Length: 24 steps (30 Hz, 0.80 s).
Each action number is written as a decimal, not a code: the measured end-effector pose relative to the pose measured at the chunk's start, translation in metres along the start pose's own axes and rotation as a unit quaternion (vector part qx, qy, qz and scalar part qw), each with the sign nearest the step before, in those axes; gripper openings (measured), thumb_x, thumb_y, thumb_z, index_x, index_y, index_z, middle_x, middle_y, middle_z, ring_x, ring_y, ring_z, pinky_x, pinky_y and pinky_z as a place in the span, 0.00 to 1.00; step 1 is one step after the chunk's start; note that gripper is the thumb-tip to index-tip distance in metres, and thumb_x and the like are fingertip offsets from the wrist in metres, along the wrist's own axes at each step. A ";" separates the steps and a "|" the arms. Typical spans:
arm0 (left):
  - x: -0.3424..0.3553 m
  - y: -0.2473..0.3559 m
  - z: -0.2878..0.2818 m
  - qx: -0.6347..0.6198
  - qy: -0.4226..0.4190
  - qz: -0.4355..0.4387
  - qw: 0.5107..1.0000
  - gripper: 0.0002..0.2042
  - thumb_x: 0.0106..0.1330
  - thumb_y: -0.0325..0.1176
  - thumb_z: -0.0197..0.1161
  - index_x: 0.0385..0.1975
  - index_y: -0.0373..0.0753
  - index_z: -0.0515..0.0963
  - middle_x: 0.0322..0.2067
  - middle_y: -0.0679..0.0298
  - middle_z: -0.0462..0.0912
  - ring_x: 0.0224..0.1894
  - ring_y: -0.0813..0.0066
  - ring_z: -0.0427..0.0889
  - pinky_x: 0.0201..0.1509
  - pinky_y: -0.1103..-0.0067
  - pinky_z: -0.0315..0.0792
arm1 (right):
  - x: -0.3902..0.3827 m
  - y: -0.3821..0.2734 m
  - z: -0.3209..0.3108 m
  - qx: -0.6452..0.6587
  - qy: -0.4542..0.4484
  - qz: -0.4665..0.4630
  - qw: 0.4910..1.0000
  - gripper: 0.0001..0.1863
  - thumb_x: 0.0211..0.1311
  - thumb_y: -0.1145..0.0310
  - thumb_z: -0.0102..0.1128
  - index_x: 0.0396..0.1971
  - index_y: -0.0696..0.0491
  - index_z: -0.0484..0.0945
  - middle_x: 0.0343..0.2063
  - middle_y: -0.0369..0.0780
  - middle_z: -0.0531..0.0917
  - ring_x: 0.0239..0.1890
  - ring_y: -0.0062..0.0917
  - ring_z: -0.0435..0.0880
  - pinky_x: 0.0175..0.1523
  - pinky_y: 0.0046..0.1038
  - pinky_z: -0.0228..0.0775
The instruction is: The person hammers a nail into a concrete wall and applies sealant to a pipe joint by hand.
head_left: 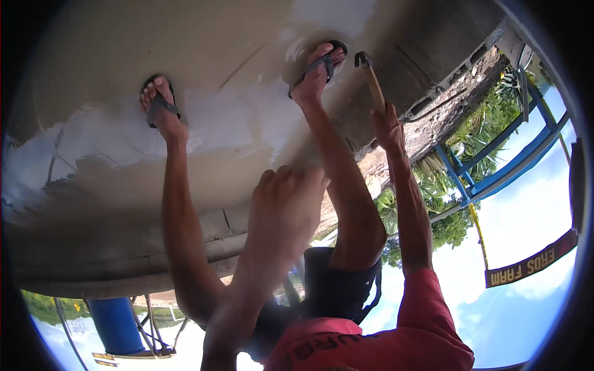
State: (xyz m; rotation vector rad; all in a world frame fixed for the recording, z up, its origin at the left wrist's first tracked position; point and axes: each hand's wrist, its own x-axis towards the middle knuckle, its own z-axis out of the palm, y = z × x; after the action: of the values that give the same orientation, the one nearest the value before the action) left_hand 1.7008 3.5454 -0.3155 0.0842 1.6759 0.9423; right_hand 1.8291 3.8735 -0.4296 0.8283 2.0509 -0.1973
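Observation:
My right hand (390,131), reaching out on the right side, is wrapped round the wooden handle of a claw hammer (375,89). The hammer's dark head points away from me, just right of my right foot (312,77). Between my legs is my left hand (288,201), blurred, with its back showing and its fingers curled under. Whether it holds anything is hidden. Both of my feet, in dark flip-flops, stand on a wet, muddy grey floor (216,99); my left foot (162,108) is farther to the left.
A concrete edge (136,269) borders the wet floor behind my legs. To the right lie a broken masonry edge (458,77), plants (473,133) and a blue metal frame (504,164). A blue drum (114,324) shows at lower left, and a dark sign (532,267) at lower right.

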 end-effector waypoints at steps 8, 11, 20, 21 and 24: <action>0.011 -0.004 -0.013 -0.071 0.051 0.022 0.996 0.06 0.65 0.33 0.61 0.34 0.37 0.77 0.26 0.58 0.81 0.33 0.59 0.80 0.43 0.66 0.71 | -0.015 0.001 0.009 -0.025 -0.036 0.027 0.999 0.25 0.64 0.51 0.52 0.55 0.51 0.68 0.40 0.55 0.81 0.44 0.57 0.79 0.44 0.50 0.70; 0.013 -0.005 -0.005 -0.025 0.051 0.056 0.997 0.06 0.64 0.32 0.62 0.36 0.38 0.77 0.28 0.57 0.82 0.35 0.58 0.81 0.46 0.66 0.72 | -0.030 0.011 -0.004 -0.020 -0.039 0.037 0.998 0.25 0.65 0.50 0.50 0.56 0.50 0.67 0.40 0.56 0.81 0.44 0.58 0.78 0.45 0.52 0.70; 0.012 -0.074 0.001 -0.059 0.009 -0.024 0.998 0.09 0.71 0.30 0.53 0.45 0.37 0.77 0.34 0.63 0.85 0.29 0.78 0.78 0.37 0.78 0.73 | -0.189 0.071 0.043 0.135 -0.124 0.177 0.967 0.24 0.63 0.51 0.52 0.50 0.54 0.69 0.38 0.64 0.79 0.43 0.60 0.78 0.47 0.54 0.70; 0.005 -0.077 0.001 -0.060 0.017 -0.050 0.997 0.10 0.70 0.29 0.53 0.48 0.37 0.74 0.34 0.63 0.85 0.27 0.79 0.76 0.35 0.80 0.72 | -0.212 0.078 0.051 0.165 -0.122 0.177 0.963 0.25 0.62 0.51 0.53 0.50 0.54 0.69 0.38 0.65 0.79 0.45 0.59 0.78 0.49 0.53 0.70; -0.009 -0.052 -0.023 -0.022 0.035 -0.069 0.997 0.14 0.69 0.26 0.52 0.54 0.36 0.69 0.35 0.61 0.84 0.25 0.82 0.74 0.32 0.83 0.71 | -0.258 0.092 0.062 0.203 -0.197 0.268 0.921 0.27 0.61 0.49 0.53 0.53 0.54 0.69 0.42 0.64 0.79 0.49 0.57 0.78 0.54 0.51 0.68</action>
State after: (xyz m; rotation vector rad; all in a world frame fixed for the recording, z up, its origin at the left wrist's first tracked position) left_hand 1.7061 3.4933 -0.3396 -0.0949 1.7020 0.8853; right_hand 2.0270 3.7929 -0.2473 1.4452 1.3587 -0.4495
